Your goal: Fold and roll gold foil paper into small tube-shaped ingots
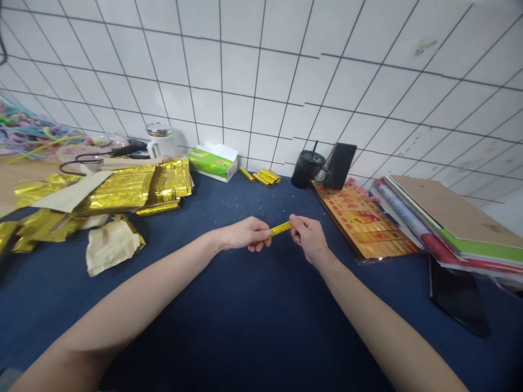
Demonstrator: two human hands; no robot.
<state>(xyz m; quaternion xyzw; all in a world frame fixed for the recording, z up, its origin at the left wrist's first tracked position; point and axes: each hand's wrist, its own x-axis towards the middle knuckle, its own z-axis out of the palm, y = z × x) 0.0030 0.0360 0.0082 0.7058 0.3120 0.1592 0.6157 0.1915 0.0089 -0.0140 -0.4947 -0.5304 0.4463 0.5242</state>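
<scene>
A small rolled gold foil paper (281, 228) is held above the dark blue table (245, 305) between both hands. My left hand (245, 234) pinches its left end with fingers closed. My right hand (309, 237) pinches its right end, fingers curled. Several finished gold rolls (261, 176) lie at the back by the tiled wall. A heap of gold foil sheets (122, 190) lies to the left.
A green tissue box (212, 161), a white mug (161, 141) and a black cup (306, 169) with a propped phone (341, 165) stand at the back. A printed gold-red sheet pack (363, 226) and stacked cardboard and papers (453, 228) lie right, with a dark tablet (457, 296) below them.
</scene>
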